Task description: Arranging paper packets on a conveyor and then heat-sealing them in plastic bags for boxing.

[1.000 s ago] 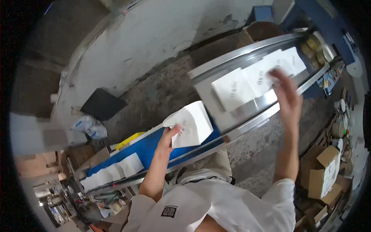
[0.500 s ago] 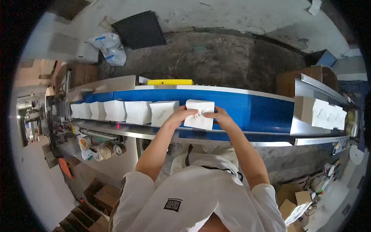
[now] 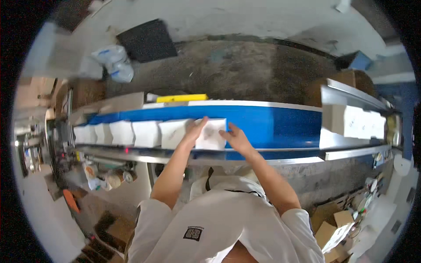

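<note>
A white, block-shaped paper pack point(image 3: 211, 135) with faint dark print stands on the blue conveyor belt point(image 3: 258, 127) between my two hands. My left hand point(image 3: 193, 132) lies along the pack's left side, its fingers reaching up to the top edge. At the right edge, my right hand point(image 3: 237, 139) has its thumb over the printed front and its fingers around the side. To the left, a similar white pack point(image 3: 173, 133) stands close beside my left hand, the first in a row of several. Some finger detail is smeared by motion.
More white packs point(image 3: 364, 123) sit on a metal chute point(image 3: 330, 139) at the belt's right end. A metal rail point(image 3: 280, 161) runs along the near side. Beyond the far edge is a yellow bar point(image 3: 182, 98). Open cardboard boxes point(image 3: 326, 236) stand at the lower right.
Both hands have moved left with the pack, bringing it up near the row. The pack was tilted with both thumbs on its front; now it stands straighter and my left thumb is off the front.
</note>
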The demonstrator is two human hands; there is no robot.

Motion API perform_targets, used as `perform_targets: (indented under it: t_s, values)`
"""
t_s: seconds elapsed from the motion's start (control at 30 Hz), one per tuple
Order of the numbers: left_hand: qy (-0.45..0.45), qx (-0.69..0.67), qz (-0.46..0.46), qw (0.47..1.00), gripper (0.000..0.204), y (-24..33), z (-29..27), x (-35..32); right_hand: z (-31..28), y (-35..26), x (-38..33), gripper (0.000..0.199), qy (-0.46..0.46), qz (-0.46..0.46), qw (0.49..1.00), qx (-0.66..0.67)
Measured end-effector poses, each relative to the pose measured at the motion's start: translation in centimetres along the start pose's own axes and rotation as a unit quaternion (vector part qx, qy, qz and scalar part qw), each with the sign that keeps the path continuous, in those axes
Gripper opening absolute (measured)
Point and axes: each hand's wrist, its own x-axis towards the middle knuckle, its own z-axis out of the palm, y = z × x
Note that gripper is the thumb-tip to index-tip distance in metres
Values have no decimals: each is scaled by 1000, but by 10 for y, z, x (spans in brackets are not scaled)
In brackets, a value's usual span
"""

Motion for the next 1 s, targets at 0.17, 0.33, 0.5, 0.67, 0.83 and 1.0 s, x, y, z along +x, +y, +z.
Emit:
perform_targets:
  t_s: [0.17, 0.33, 0.5, 0.67, 0.83, 1.0]
  values:
    - [124, 36, 183, 974, 88, 71, 46, -43, -143, 10, -106, 63, -35, -123, 990, 64]
    - [26, -95, 200, 975, 66, 132, 140, -80, -348, 5, -236, 47, 280, -212, 936, 38]
    - [-258, -88, 105, 956, 64, 174, 300, -104, -599, 61, -306, 38, 690, -276, 666, -62]
    - [-363, -128, 23, 923, 66, 204, 414, -107, -774, 118, -314, 80, 635, -143, 753, -95]
    - [-359, -187, -7, 914, 62, 216, 425, -98, -766, 115, -283, 77, 537, -46, 842, -15]
    - [-365, -243, 14, 899, 60, 223, 432, -109, -740, 114, -281, 77, 510, -28, 859, -30]
